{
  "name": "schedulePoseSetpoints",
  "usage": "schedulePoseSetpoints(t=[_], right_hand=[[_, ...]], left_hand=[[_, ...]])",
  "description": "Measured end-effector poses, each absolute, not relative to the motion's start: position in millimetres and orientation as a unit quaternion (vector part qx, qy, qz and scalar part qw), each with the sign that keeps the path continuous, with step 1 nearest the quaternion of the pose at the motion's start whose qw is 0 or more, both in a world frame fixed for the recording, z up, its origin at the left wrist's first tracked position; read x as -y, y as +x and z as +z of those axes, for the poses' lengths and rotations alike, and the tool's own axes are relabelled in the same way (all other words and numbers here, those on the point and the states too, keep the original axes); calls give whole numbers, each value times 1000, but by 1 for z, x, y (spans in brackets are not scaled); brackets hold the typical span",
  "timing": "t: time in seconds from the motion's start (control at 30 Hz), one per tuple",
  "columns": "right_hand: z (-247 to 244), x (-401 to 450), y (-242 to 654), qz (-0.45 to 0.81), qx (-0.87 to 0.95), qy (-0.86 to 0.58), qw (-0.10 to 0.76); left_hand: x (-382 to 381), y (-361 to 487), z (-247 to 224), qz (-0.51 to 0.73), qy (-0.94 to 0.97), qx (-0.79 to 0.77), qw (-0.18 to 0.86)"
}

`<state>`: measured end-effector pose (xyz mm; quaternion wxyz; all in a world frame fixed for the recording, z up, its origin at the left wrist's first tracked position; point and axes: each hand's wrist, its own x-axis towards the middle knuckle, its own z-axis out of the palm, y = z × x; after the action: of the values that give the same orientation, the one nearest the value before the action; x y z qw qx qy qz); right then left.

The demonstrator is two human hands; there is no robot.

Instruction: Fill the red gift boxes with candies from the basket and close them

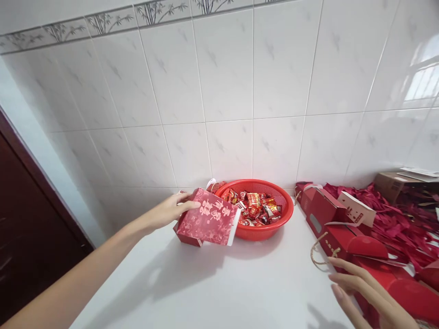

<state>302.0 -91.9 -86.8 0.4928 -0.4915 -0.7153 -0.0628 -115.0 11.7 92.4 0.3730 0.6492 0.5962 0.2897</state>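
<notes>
A flat red printed packet with pale lettering and a white edge (211, 218) is held at its upper left corner by my left hand (174, 209). Beneath the packet, a darker red box (188, 237) stands on the white table. Right of the packet sits a red plastic basket (257, 233) of wrapped candies (255, 205). At the lower right, my right hand (363, 288) hovers with fingers apart and nothing between them, close to a red gift box with a rope handle (338, 242).
Several red boxes line the right side of the white table (240, 288). Behind them lie crimson shredded paper (394, 228), a white printed card (356, 209) and a brown cardboard box (389, 185). A tiled wall rises behind, with a dark door at left.
</notes>
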Motion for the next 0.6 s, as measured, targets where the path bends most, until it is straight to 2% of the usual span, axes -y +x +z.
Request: schedulePoseSetpoints(t=[0.17, 0.23, 0.33, 0.43, 0.6], right_hand=[[-54, 85, 249, 150, 720, -492, 466], [-44, 80, 229, 257, 710, -472, 455], [-36, 73, 211, 395, 658, -413, 491], [-31, 68, 210, 447, 606, -410, 514], [-11, 67, 219, 432, 612, -428, 506]], left_hand=[[7, -97, 43, 306, 618, -462, 558], [19, -88, 19, 310, 589, -442, 601], [37, -76, -7, 265, 589, -344, 681], [48, -69, -19, 224, 593, -296, 714], [42, -62, -36, 232, 611, -321, 685]])
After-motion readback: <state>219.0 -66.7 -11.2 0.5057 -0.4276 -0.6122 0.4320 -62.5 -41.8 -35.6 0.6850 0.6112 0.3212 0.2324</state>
